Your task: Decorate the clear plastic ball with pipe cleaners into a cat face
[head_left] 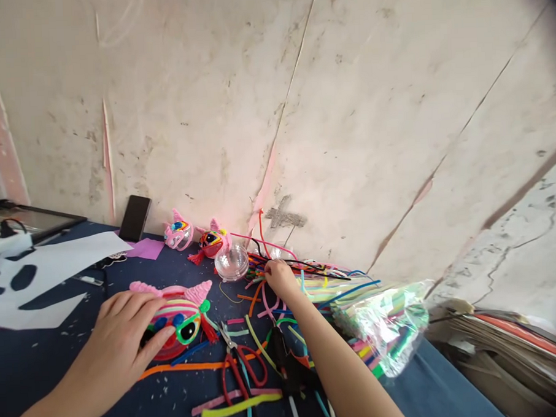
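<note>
My left hand (pixel 127 332) is wrapped over a round animal head made of coloured pipe cleaners (pixel 178 311), with pink ears, a red tassel and a black eye ringed in green. The head rests on the blue-covered table, partly hidden by my fingers. My right hand (pixel 281 279) reaches into a loose pile of pipe cleaners (pixel 329 271) by the wall, fingers curled together. What those fingers pinch is hidden. Red-handled scissors (pixel 241 364) lie open between my arms, and a black glue gun (pixel 284 356) sits beside my right forearm.
Two smaller pink animal heads, one clear-fronted (pixel 178 232) and one red-tasselled (pixel 212 239), stand near a clear plastic half-ball (pixel 232 263). A phone (pixel 135 218) leans on the wall. Cut white paper (pixel 68 254) lies left; a plastic bag of pipe cleaners (pixel 394 326) lies right.
</note>
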Motion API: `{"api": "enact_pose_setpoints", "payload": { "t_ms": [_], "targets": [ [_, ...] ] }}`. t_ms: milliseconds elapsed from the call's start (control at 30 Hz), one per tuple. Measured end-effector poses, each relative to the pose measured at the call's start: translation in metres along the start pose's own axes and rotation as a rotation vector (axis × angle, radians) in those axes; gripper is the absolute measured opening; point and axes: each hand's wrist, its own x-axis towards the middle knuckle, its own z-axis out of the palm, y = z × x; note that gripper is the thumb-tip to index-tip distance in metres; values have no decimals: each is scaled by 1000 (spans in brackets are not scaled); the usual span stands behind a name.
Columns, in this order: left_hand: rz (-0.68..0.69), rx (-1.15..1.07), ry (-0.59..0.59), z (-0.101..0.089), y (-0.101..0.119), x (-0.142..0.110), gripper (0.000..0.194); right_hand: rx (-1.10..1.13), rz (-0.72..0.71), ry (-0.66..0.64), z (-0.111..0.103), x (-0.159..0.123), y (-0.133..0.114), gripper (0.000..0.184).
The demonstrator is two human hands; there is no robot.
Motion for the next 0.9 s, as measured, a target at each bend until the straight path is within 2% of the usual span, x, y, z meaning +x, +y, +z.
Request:
{"api": "enact_pose_setpoints", "payload": {
  "t_ms": [67,233,400,533,667,767,900],
  "targets": [
    [-4,1,-6,0,0,0,34,-10,-18,11,2,-1,-3,10],
    [-9,-5,2,0,0,0,35,-18,-45,31,5,-1,-5,18],
    [1,11,10,0,0,1,36,28,-62,31,-2,-2,1,24],
    [19,-8,-1,-3,2,1,34,92,-261,-69,-2,-9,-3,28],
    [15,-22,-5,-6,4,2,33,109,-398,-156,5,-16,-10,17],
    [13,-21,-3,-6,5,3,33,127,-394,-133,3,-17,-9,15],
    [19,-27,-8,-6,4,3,32,152,-301,-52,-7,-17,-6,19]
  ]
}}
